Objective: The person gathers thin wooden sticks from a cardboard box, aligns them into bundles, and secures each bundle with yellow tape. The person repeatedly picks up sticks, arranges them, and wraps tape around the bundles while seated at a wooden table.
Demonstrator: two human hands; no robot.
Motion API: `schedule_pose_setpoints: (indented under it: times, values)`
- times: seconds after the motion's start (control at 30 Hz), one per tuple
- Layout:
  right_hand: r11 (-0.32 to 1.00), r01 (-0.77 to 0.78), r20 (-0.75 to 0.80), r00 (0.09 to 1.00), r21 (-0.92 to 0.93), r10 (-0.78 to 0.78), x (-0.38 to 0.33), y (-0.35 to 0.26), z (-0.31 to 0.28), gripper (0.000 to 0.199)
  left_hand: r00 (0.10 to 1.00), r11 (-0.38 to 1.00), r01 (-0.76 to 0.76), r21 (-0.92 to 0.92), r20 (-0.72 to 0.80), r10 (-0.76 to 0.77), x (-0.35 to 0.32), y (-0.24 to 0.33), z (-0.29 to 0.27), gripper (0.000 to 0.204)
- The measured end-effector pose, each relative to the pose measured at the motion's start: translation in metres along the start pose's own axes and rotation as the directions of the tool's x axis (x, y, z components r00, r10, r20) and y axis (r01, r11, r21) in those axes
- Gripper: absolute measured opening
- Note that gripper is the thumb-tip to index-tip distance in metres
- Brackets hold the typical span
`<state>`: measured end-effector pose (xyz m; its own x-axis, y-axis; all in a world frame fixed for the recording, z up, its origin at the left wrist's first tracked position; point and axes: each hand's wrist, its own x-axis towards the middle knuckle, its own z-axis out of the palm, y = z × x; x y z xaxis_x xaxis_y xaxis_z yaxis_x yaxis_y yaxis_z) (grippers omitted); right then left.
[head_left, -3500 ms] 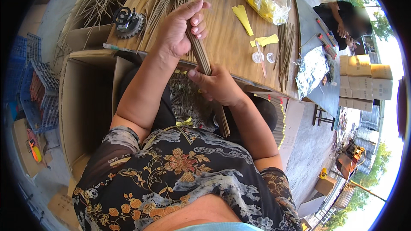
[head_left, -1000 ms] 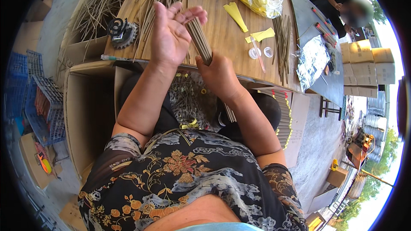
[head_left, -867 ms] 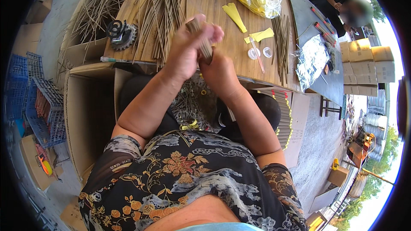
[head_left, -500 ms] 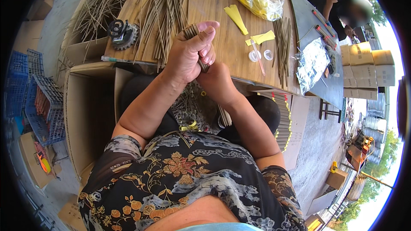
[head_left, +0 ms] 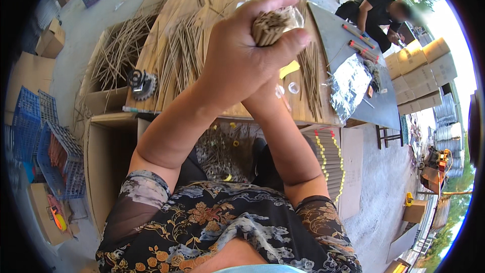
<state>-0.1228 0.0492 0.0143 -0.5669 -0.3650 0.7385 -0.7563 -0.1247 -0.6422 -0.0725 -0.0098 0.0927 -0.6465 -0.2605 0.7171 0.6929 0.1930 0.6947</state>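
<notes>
My left hand (head_left: 241, 53) is wrapped round a thick bundle of thin brown sticks (head_left: 269, 29), whose cut ends point up toward me above the table. Thumb and fingers close on it from both sides. My right hand (head_left: 267, 85) is behind and below the left one; its fingers are hidden. On the wooden table (head_left: 232, 112), loose brown sticks (head_left: 181, 53) spread to the left of my hands, and more sticks (head_left: 313, 88) lie to the right. A yellow paper strip (head_left: 289, 69) and a small clear round lid (head_left: 293, 88) show just beside my right wrist.
A toothed metal device (head_left: 143, 87) stands on the table's left corner. A carton of sticks (head_left: 103, 98), an open cardboard box (head_left: 113, 154) and blue crates (head_left: 63, 164) are at left. Silver sheeting (head_left: 351, 83) covers part of the grey table. A person (head_left: 376, 17) works at far right.
Both hands have risen closer to me with the bundle, which has turned so its ends face up. My view has tilted, bringing other people's hands in at the far edge.
</notes>
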Motion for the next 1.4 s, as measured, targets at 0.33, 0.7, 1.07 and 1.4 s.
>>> schedule_pose_setpoints:
  times: [0.33,0.7,1.07,1.4]
  values:
    - [0.996,-0.080,0.049,0.996,0.047,0.078,0.006,0.010,0.003,0.032,0.967,0.972,0.232,0.047,-0.119,-0.225,-0.003,-0.031,-0.001,0.041]
    - [0.984,-0.179,0.095,0.980,0.016,0.177,0.008,0.007,0.004,0.021,0.953,0.939,0.275,-0.206,-0.074,-0.295,0.005,-0.035,-0.012,0.045]
    - [0.655,-0.738,0.414,0.654,0.162,0.634,-0.023,-0.036,-0.007,0.013,0.763,0.613,0.571,-0.546,0.078,-0.642,-0.006,-0.038,-0.031,0.023]
    - [0.840,-0.505,0.129,0.836,-0.198,0.533,-0.052,-0.032,-0.004,0.015,0.777,0.674,0.529,-0.517,-0.026,-0.629,-0.025,-0.026,-0.016,0.023]
